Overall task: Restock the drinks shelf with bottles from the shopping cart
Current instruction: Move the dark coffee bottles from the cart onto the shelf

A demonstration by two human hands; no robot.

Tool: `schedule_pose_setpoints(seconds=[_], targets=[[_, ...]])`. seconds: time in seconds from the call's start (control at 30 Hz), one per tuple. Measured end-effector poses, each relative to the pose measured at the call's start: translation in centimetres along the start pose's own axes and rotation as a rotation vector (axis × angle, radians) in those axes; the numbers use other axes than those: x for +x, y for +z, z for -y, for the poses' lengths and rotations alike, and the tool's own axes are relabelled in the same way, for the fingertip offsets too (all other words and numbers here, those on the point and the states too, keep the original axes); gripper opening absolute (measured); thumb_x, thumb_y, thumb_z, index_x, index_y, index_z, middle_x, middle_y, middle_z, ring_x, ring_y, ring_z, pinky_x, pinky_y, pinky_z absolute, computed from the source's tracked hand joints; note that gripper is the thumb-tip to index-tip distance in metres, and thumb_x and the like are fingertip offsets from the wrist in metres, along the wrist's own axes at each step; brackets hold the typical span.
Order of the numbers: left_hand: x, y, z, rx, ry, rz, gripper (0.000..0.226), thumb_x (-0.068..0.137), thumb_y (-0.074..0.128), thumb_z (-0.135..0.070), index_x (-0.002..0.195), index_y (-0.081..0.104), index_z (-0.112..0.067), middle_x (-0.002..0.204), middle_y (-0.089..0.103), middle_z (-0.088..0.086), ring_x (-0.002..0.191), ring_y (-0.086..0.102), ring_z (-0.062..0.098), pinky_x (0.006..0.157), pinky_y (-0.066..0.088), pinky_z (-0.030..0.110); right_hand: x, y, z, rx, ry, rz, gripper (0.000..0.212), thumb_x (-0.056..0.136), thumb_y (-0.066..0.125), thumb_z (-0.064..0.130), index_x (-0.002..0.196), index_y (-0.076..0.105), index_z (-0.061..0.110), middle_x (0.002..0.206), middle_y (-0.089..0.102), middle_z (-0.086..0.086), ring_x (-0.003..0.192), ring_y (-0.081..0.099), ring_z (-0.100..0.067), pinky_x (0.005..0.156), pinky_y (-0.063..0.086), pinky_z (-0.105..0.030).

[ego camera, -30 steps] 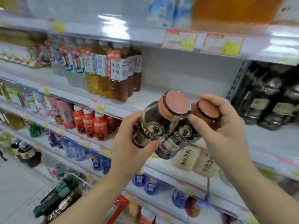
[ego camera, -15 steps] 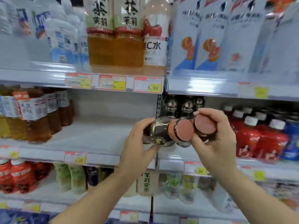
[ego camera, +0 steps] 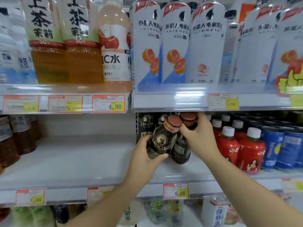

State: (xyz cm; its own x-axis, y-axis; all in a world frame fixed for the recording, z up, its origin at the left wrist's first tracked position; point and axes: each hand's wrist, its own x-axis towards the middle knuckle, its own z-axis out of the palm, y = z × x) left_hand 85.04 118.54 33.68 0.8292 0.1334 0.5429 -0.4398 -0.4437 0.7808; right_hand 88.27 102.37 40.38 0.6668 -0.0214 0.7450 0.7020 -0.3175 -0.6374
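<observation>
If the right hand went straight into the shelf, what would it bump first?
Probably the dark bottles standing at the back, right behind the bottle the right hand holds. How far back they stand is hard to tell.

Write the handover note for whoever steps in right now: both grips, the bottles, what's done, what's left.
Left grip: holds a dark coffee bottle round its body, tilted, cap up and to the right.
Right grip: holds a second dark bottle at its neck, just under the upper shelf edge.
Position: both are over the middle shelf, in front of matching dark bottles at the back, left of the red bottles.
Done: bottles brought to their slot.
Left: stand both upright and let go. Whether the second already rests on the shelf is unclear. The cart is out of view.
</observation>
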Motion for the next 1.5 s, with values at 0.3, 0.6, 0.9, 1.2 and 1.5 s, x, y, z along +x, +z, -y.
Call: schedule_pose_setpoints(seconds=[0.3, 0.6, 0.9, 1.2, 1.5], targets=[[2.2, 2.9, -0.4, -0.038, -0.078, -0.069, 0.063, 0.070, 0.079, -0.027, 0.119, 0.040, -0.035, 0.116, 0.059, -0.011, 0.107, 0.057, 0.008, 0.090, 0.047, 0.029, 3.4, 1.3, -3.5, 0.022, 0.093, 0.016, 0.030, 0.089, 0.060, 0.024, 0.117, 0.051, 0.018, 0.110, 0.057, 0.004, 0.102, 0.050, -0.005, 0.078, 0.034, -0.006], [3.0, 3.4, 0.0, 0.122, -0.068, -0.059, 0.089, 0.069, 0.077, -0.043, 0.140, 0.026, -0.022, 0.137, 0.039, -0.001, 0.124, 0.044, 0.016, 0.096, 0.043, 0.033, 2.3, 0.5, -7.5, -0.205, 0.120, 0.170, 0.056, 0.072, 0.074, 0.040, 0.117, 0.047, 0.018, 0.111, 0.058, -0.002, 0.108, 0.054, -0.021, 0.094, 0.043, -0.036], [1.9, 1.9, 1.0, 0.256, -0.004, -0.029, 0.082, 0.074, 0.073, -0.035, 0.140, 0.026, -0.031, 0.125, 0.033, -0.010, 0.117, 0.043, 0.010, 0.096, 0.036, 0.025, 0.2, 1.1, -9.1, -0.155, 0.264, 0.189, 0.066, 0.081, 0.068, 0.010, 0.138, 0.034, 0.011, 0.128, 0.056, -0.007, 0.120, 0.053, -0.023, 0.102, 0.043, -0.039], [3.0, 2.3, 1.8, 0.170, -0.041, -0.019, 0.091, 0.071, 0.074, -0.036, 0.141, 0.017, -0.029, 0.148, 0.016, -0.007, 0.134, 0.031, 0.018, 0.106, 0.034, 0.034, 0.3, 2.5, -9.8, -0.221, 0.222, 0.107, 0.058, 0.083, 0.063, 0.006, 0.136, 0.039, 0.010, 0.123, 0.055, -0.013, 0.116, 0.052, -0.027, 0.097, 0.041, -0.031], [3.0, 1.7, 2.5, 0.124, -0.025, 0.019, 0.082, 0.072, 0.075, -0.037, 0.137, 0.027, -0.042, 0.135, 0.018, -0.026, 0.133, 0.028, 0.012, 0.110, 0.030, 0.037, 0.6, 3.1, -10.1, -0.245, 0.303, 0.137, 0.069, 0.085, 0.060, 0.006, 0.144, 0.025, 0.009, 0.127, 0.052, -0.017, 0.120, 0.050, -0.030, 0.096, 0.036, -0.025]])
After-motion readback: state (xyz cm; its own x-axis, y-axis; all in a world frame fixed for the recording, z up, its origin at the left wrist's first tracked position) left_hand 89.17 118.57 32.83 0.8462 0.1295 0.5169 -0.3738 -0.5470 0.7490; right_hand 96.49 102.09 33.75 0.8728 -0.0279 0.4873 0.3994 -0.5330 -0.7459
